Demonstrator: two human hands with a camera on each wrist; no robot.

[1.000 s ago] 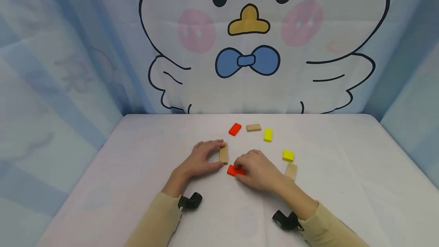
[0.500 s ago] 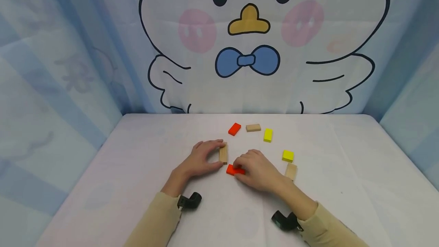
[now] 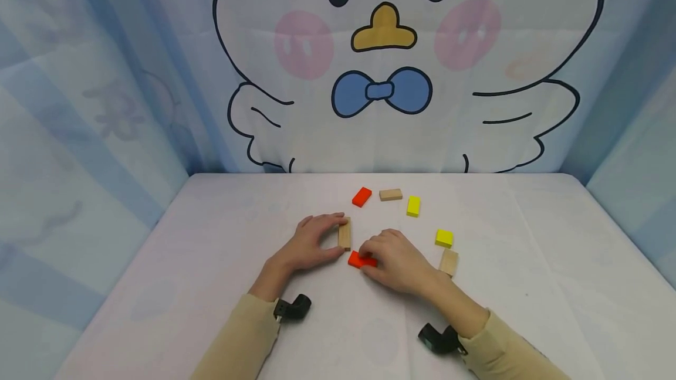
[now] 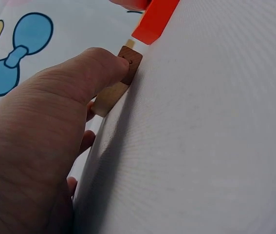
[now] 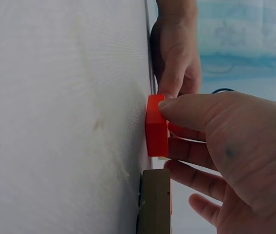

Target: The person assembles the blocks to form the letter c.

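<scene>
In the head view my left hand (image 3: 306,245) pinches a plain wooden block (image 3: 344,236) by its two ends, thumb at the near end and fingers at the far end. The left wrist view shows the thumb on that wooden block's end face (image 4: 133,62). My right hand (image 3: 398,263) pinches a red block (image 3: 355,259) just in front of the wooden one, near its near end. The right wrist view has the thumb on the side of this red block (image 5: 157,131), with fingers behind it. The red block's right part hides under my right fingers.
Beyond the hands, a second red block (image 3: 362,197), a wooden block (image 3: 391,194) and a yellow block (image 3: 413,206) lie in a curve. To the right are another yellow block (image 3: 444,238) and a wooden block (image 3: 449,262), the latter close beside my right wrist. White cloth covers the table (image 3: 528,239).
The red block in my right hand has slid very slightly left, toward the wooden block. My left hand keeps its hold in place. The head view has tilted a touch.
</scene>
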